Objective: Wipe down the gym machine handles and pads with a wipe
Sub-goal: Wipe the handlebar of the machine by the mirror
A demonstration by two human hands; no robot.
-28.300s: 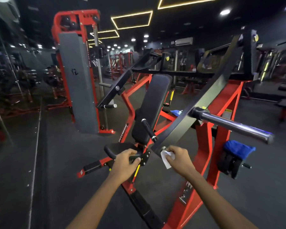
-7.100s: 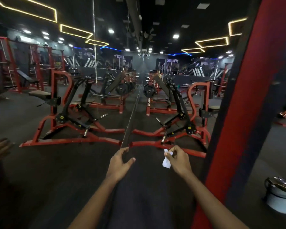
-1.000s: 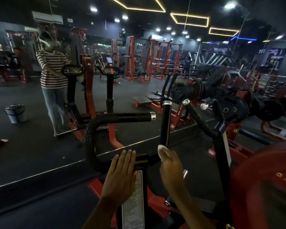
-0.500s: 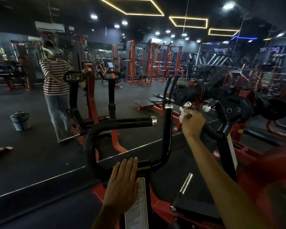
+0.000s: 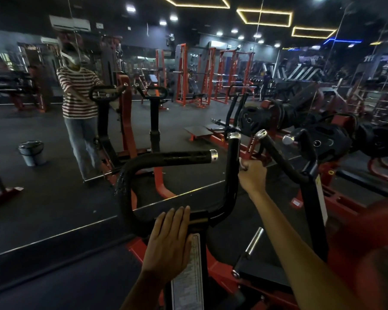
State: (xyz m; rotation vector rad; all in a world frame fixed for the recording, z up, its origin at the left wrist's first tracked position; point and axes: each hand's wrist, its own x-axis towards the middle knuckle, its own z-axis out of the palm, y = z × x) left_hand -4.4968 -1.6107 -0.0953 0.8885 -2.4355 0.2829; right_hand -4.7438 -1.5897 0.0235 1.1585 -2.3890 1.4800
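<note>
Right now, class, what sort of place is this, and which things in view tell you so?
Almost certainly a gym: black weight plates loaded on a red machine, orange squat racks along the back, and a wall mirror reflecting the room.

Right hand (image 5: 252, 175), gripping wipe (image 5: 241, 163): moved from the angled grip's (image 5: 278, 158) capped top at 1 o'clock down to its mid-length, closer to the upright grip (image 5: 232, 171).
</note>
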